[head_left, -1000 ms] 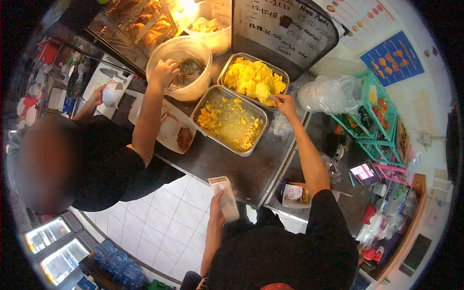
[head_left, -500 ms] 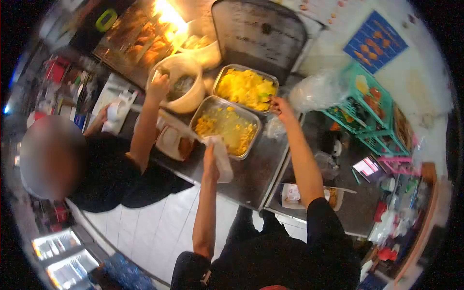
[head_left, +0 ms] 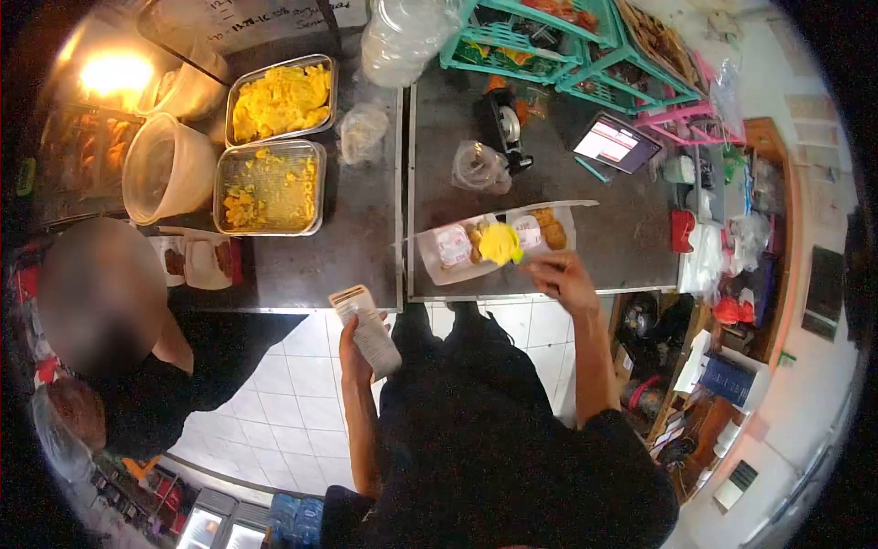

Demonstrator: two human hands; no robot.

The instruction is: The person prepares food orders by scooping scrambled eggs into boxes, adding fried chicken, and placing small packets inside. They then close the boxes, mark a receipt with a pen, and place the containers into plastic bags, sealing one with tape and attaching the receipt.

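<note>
A printed carton [head_left: 368, 331] is gripped in my left hand [head_left: 355, 349], just off the front edge of the dark counter. My right hand [head_left: 562, 282] is over the right counter with its fingers bent. By its fingertips is a yellow piece of food [head_left: 500, 244], over two open paper boxes; whether the fingers hold it is hard to tell. The left box [head_left: 450, 247] and the right box [head_left: 562, 227] hold paper-wrapped packets and brown fried pieces. Two metal trays, the upper one [head_left: 281, 99] fuller than the lower one [head_left: 270, 188], contain yellow food.
A co-worker [head_left: 197, 366] stands at the left near a white bucket [head_left: 166, 169]. Behind the boxes are a tape dispenser [head_left: 501, 128], a plastic bag [head_left: 479, 168] and a tablet [head_left: 617, 143]. Green baskets [head_left: 585, 55] stand at the back.
The view has turned right. My right hand has moved from the fuller yellow tray to the paper boxes. My left hand, still holding the carton, has left the lower tray.
</note>
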